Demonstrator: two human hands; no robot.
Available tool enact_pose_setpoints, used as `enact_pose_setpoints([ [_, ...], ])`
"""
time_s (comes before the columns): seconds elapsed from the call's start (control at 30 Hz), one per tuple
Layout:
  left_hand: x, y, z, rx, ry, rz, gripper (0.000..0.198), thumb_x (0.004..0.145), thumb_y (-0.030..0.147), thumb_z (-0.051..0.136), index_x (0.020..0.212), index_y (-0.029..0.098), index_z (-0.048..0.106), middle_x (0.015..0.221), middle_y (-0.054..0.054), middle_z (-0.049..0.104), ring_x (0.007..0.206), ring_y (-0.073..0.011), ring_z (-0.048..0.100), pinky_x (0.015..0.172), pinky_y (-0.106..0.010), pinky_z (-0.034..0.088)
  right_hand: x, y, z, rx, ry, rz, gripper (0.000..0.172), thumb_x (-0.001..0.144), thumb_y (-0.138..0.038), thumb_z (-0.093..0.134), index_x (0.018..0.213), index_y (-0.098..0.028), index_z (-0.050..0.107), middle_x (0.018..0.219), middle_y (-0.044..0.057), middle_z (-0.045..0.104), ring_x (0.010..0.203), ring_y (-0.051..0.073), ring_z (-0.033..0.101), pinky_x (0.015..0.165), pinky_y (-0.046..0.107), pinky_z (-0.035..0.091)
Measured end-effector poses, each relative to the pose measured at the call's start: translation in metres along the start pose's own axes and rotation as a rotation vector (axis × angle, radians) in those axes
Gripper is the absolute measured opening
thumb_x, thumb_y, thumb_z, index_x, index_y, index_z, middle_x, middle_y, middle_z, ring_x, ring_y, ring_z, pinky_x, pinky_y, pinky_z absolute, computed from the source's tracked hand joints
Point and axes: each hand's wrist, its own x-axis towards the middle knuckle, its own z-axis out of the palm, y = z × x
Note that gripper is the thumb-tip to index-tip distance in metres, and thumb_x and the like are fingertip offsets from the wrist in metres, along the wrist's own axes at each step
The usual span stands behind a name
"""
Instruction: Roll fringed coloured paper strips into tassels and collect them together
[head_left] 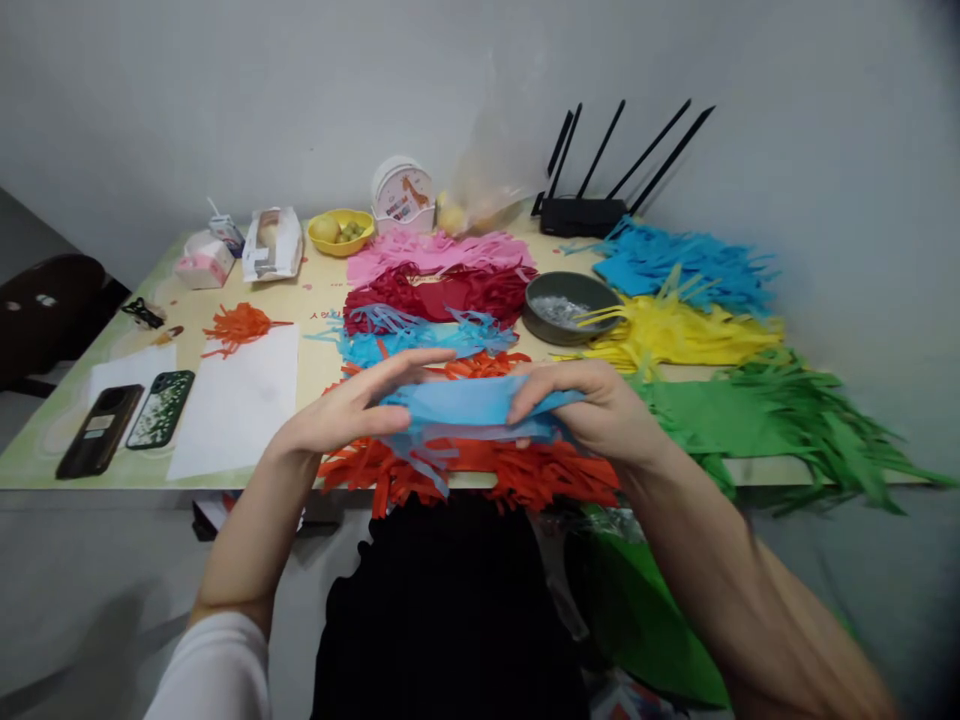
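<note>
A folded light-blue fringed sheet (465,402), thin like tissue paper or soft fabric, is held up in front of me, its strips hanging at the left. My right hand (581,395) pinches its right end between thumb and fingers. At the other end, my left hand (349,405) has its thumb against the sheet and its index finger stretched above; the remaining fingers are partly hidden. Under both hands lies a red-orange fringed sheet (480,458) along the table's front edge. Just behind it are another blue fringed sheet (427,342) and a dark red one (442,297).
Pink (442,255), yellow (690,335), green (727,415) and blue fringed piles (682,265) cover the middle and right. A dark bowl (566,310) stands between them. Two phones (101,430), white paper (240,400) and an orange tassel (238,325) lie left. A router (581,215) stands behind.
</note>
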Motion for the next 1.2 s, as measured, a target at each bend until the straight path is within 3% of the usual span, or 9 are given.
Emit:
enact_pose_setpoints([
  [0.07,0.007,0.001,0.007,0.043,0.015,-0.130,0.047,0.082,0.049,0.070,0.116,0.016,0.069,0.104,-0.009,0.071,0.094,-0.0222,0.065,0.077,-0.027,0.051,0.000,-0.002,-0.002,-0.145,-0.049,-0.127,0.030,0.077,-0.005,0.052,0.071,-0.021,0.078,0.070,0.003,0.072,0.062,0.013,0.067,0.059,0.021,0.052],
  [0.17,0.014,0.003,0.012,0.132,-0.057,-0.288,0.031,0.082,0.043,0.070,0.076,0.013,0.067,0.066,0.001,0.061,0.060,-0.0105,0.053,0.058,-0.021,0.041,-0.002,-0.011,-0.009,-0.351,-0.128,-0.247,0.033,0.082,-0.005,0.050,0.073,-0.021,0.077,0.082,0.004,0.075,0.071,0.012,0.068,0.068,0.022,0.052],
  [0.3,0.012,0.006,0.011,0.280,-0.060,-0.282,0.029,0.084,0.039,0.066,0.071,0.014,0.062,0.059,0.004,0.055,0.054,-0.0083,0.046,0.052,-0.020,0.035,-0.006,-0.023,-0.020,-0.491,-0.352,-0.118,0.032,0.088,-0.017,0.060,0.116,-0.024,0.073,0.116,0.007,0.073,0.099,0.018,0.070,0.081,0.026,0.053],
  [0.37,0.010,0.009,0.011,0.358,-0.064,-0.253,0.027,0.086,0.037,0.063,0.073,0.014,0.061,0.061,0.004,0.057,0.055,-0.0086,0.048,0.053,-0.020,0.035,-0.005,-0.026,-0.021,-0.460,-0.338,0.002,0.054,0.084,-0.031,0.071,0.137,-0.024,0.060,0.125,0.009,0.070,0.108,0.022,0.068,0.084,0.028,0.054],
  [0.4,0.009,0.010,0.012,0.385,-0.076,-0.243,0.026,0.087,0.037,0.062,0.073,0.014,0.061,0.061,0.004,0.057,0.055,-0.0087,0.048,0.053,-0.020,0.035,-0.004,-0.026,-0.019,-0.445,-0.292,0.059,0.057,0.083,-0.036,0.072,0.136,-0.023,0.059,0.121,0.009,0.072,0.105,0.022,0.069,0.082,0.028,0.054],
  [0.5,0.008,0.013,0.016,0.458,-0.086,-0.225,0.030,0.089,0.038,0.059,0.070,0.015,0.059,0.060,0.004,0.054,0.055,-0.0087,0.046,0.053,-0.021,0.032,0.001,-0.025,-0.007,-0.486,-0.177,0.164,0.024,0.088,-0.039,0.066,0.098,-0.020,0.074,0.087,0.003,0.075,0.076,0.016,0.068,0.068,0.024,0.049],
  [0.6,0.009,0.012,0.016,0.517,-0.056,-0.233,0.039,0.090,0.043,0.057,0.063,0.015,0.054,0.056,0.004,0.046,0.052,-0.0083,0.040,0.051,-0.022,0.027,0.002,-0.025,0.002,-0.576,-0.138,0.151,0.027,0.090,-0.038,0.062,0.074,-0.018,0.071,0.069,0.000,0.070,0.061,0.012,0.060,0.059,0.023,0.041],
  [0.97,0.015,0.010,0.007,0.457,-0.122,-0.267,0.049,0.093,0.048,0.052,0.056,0.017,0.042,0.053,0.005,0.036,0.049,-0.0075,0.033,0.048,-0.023,0.025,0.005,-0.031,-0.002,-0.663,-0.115,0.115,0.025,0.089,-0.037,0.061,0.073,-0.019,0.067,0.064,-0.002,0.064,0.056,0.011,0.053,0.056,0.023,0.037],
  [1.2,0.017,0.005,0.009,0.339,-0.037,-0.209,0.029,0.087,0.041,0.064,0.075,0.014,0.062,0.064,0.003,0.056,0.059,-0.0094,0.049,0.057,-0.021,0.037,0.004,-0.025,-0.006,-0.595,-0.140,0.142,0.021,0.085,-0.041,0.066,0.085,-0.020,0.069,0.077,0.001,0.070,0.064,0.014,0.058,0.059,0.025,0.039],
])
